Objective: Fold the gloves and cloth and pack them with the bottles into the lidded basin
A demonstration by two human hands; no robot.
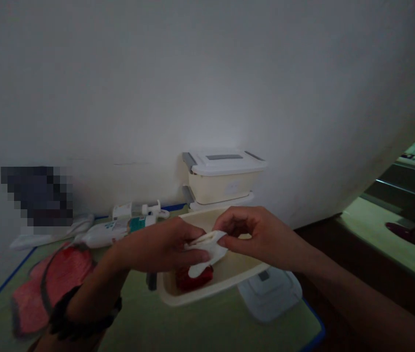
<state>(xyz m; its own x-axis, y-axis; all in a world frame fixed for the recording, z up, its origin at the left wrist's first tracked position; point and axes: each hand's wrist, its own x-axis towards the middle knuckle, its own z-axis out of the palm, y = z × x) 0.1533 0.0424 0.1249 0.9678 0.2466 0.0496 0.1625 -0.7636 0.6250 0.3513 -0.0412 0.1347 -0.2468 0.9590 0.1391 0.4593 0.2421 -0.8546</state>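
Note:
My left hand (163,247) and my right hand (253,234) are both closed on a small, soft white sock-like cloth (211,249). The left thumb lies across its near side, while my right fingers and thumb pinch its upper right end. One rounded end of the cloth hangs down at the lower left. Below both hands is a cream plastic bin (229,279) without a lid on it. Inside, a red bundle (195,279) lies at the bin's left end, partly covered by the cloth. My hands and forearms hide part of the bin.
A lidded cream storage box (225,186) stands on another lid against the wall. White bottles (104,234) lie at the left, behind a pink-red cloth (53,283). A translucent lid (271,296) sits right of the bin on the green, blue-edged table (163,325).

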